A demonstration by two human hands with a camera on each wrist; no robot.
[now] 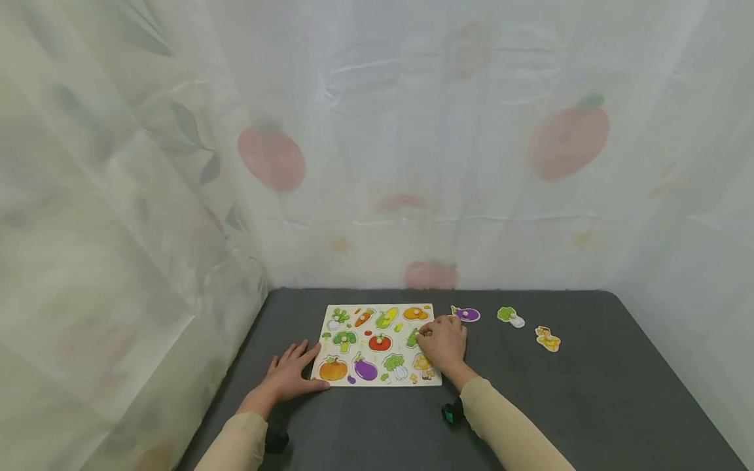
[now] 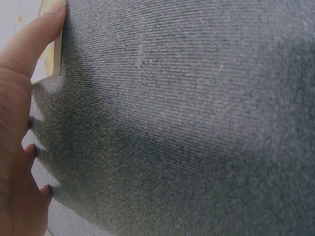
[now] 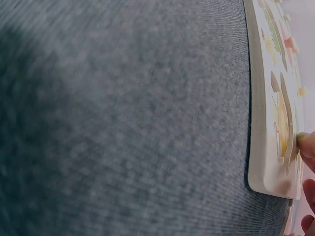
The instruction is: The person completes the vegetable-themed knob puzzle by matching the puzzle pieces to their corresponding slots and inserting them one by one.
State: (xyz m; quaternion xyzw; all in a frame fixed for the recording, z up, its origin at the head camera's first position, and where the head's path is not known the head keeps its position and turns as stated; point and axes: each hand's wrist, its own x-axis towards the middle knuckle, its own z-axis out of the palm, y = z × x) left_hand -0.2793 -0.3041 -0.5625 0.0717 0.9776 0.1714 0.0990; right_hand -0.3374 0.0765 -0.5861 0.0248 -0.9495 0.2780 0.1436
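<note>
A white vegetable puzzle board (image 1: 362, 335) lies flat on the dark table. My left hand (image 1: 290, 373) is spread at its left edge, with the thumb (image 2: 37, 37) on the near left corner in the left wrist view. At the board's right side, my right hand (image 1: 444, 343) pinches a green pea-pod piece (image 1: 412, 339), which the fingertips partly cover. Its thumb (image 3: 307, 145) shows right at the board's surface in the right wrist view. A tomato (image 1: 379, 343), a pumpkin (image 1: 333, 369) and an eggplant (image 1: 365, 368) are among the pictures on the board.
To the right of the board lie a loose purple eggplant piece (image 1: 467, 314), a green-and-white leafy vegetable piece (image 1: 510, 317) and a yellow piece (image 1: 548, 339). White patterned curtains (image 1: 377, 163) hang behind and beside the dark table (image 1: 589, 405).
</note>
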